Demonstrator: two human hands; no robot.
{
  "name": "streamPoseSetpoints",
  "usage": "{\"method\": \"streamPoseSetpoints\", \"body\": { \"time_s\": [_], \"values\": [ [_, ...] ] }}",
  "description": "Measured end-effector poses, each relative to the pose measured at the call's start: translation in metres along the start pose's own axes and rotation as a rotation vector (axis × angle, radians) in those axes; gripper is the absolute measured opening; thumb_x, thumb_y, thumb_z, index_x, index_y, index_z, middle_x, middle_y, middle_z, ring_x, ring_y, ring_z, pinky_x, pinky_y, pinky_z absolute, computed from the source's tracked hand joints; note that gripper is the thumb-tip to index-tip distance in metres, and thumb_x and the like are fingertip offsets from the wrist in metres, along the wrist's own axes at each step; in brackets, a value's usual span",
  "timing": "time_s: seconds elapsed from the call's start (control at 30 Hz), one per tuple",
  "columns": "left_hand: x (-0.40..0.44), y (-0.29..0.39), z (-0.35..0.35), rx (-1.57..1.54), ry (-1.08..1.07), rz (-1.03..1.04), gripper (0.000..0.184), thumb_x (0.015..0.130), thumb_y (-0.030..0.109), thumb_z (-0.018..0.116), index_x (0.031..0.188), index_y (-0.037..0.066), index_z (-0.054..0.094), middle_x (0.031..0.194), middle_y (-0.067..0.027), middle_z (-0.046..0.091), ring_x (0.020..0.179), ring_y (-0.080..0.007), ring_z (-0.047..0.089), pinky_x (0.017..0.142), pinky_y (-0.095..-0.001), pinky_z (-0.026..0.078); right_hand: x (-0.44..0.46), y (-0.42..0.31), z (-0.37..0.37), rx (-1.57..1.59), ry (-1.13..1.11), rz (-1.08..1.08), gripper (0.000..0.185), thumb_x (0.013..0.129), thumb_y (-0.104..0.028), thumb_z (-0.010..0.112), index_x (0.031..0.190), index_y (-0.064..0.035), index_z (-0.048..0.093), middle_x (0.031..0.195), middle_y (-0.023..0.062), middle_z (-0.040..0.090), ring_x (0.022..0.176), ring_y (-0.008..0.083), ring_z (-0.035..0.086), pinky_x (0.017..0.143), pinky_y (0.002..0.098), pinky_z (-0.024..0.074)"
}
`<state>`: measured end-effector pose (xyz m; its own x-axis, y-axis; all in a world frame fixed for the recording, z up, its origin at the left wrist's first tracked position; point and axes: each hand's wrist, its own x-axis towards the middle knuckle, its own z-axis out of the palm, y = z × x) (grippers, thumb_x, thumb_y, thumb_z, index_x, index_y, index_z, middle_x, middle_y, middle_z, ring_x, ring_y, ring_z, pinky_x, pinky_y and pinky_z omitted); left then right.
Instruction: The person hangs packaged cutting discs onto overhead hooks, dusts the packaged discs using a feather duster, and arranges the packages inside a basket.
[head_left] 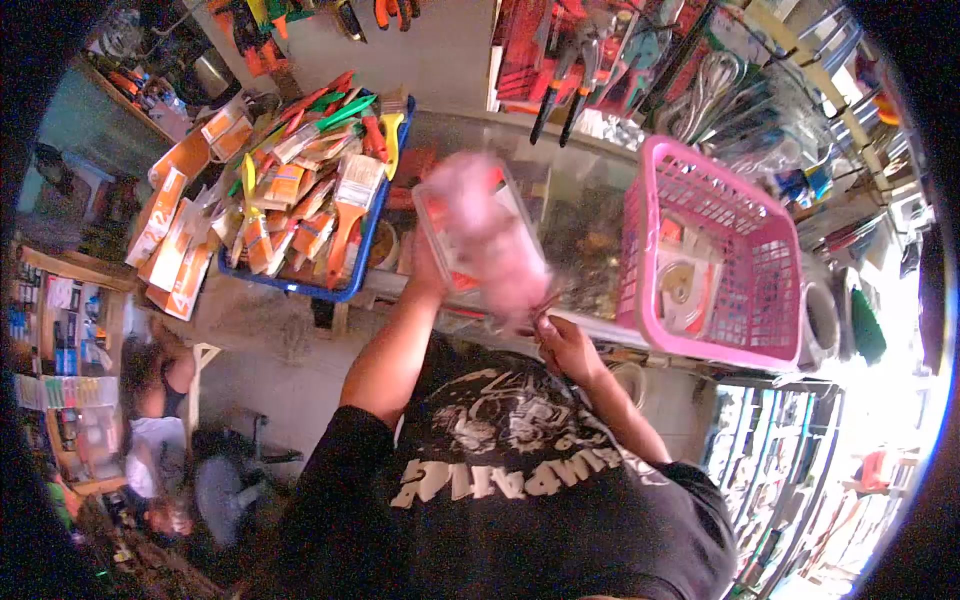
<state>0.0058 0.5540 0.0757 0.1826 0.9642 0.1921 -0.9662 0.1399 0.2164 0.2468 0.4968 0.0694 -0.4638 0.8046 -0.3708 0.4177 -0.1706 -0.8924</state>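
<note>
My left hand is closed on the near left side of a flat rectangular package, pale-edged with red on its face. Over the package lies a pink fluffy duster, smeared by motion, and it hides much of the package's face. My right hand is closed around the thin dark end of this duster, close to the counter's front edge. Whether the duster touches the package I cannot tell.
Left of my hands, a blue tray is heaped with paintbrushes. A pink plastic basket with packaged goods stands on the glass counter. Pliers hang behind. A person is at the lower left.
</note>
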Motion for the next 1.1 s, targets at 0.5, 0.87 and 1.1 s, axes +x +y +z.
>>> {"method": "streamPoseSetpoints", "body": {
  "time_s": [0.5, 0.87, 1.1],
  "values": [
    [-0.001, 0.008, -0.001, -0.542, -0.147, -0.263, 0.063, 0.087, 0.054, 0.032, 0.129, 0.008, 0.038, 0.114, -0.0106, 0.051, 0.104, -0.0272, 0.049, 0.095, -0.0466, 0.036, 0.007, 0.008, 0.014, 0.162, -0.075, -0.055, 0.043, 0.093, -0.046, 0.039, 0.077, -0.0073, 0.049, 0.053, 0.0009, 0.045, 0.039, 0.0106, 0.038, 0.036, 0.025, 0.0297],
    [-0.007, 0.035, 0.034, -0.169, 0.086, -0.265, 0.06, 0.083, 0.045, 0.051, 0.125, 0.004, 0.037, 0.12, -0.0115, 0.047, 0.117, -0.0237, 0.043, 0.096, -0.0482, 0.035, 0.002, -0.016, 0.015, 0.232, -0.093, 0.079, 0.038, 0.093, -0.042, 0.04, 0.079, -0.008, 0.049, 0.058, 0.0019, 0.047, 0.045, 0.0087, 0.039, 0.041, 0.0236, 0.0298],
    [-0.014, 0.049, 0.026, -0.158, 0.028, -0.18, 0.068, 0.083, 0.051, 0.045, 0.125, -0.001, 0.038, 0.117, -0.0109, 0.048, 0.107, -0.0283, 0.047, 0.1, -0.0455, 0.032, -0.003, -0.026, 0.026, 0.298, -0.051, 0.181, 0.039, 0.094, -0.041, 0.04, 0.078, -0.0072, 0.049, 0.053, 0.0006, 0.044, 0.045, 0.0098, 0.04, 0.04, 0.0242, 0.0301]
  ]
}}
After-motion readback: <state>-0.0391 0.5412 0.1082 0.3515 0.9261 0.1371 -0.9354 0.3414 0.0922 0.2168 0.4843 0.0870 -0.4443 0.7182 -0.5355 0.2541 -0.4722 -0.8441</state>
